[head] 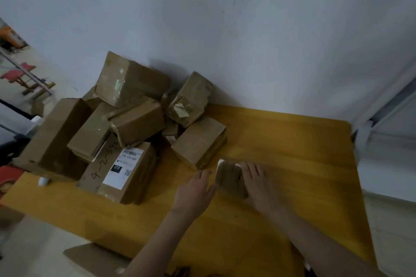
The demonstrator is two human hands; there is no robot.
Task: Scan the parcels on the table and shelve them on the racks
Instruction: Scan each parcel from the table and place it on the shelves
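- Pile of parcels (126,123): heaped at the bench's (292,141) far left, against the wall.
- Left hand (193,193): forearm extended, palm down, fingers spread, touching the left edge of a small parcel (229,177); not closed on it.
- Small parcel: lies flat on the bench between both hands.
- Right hand (258,184): fingers wrapped over the parcel's right side, gripping it.
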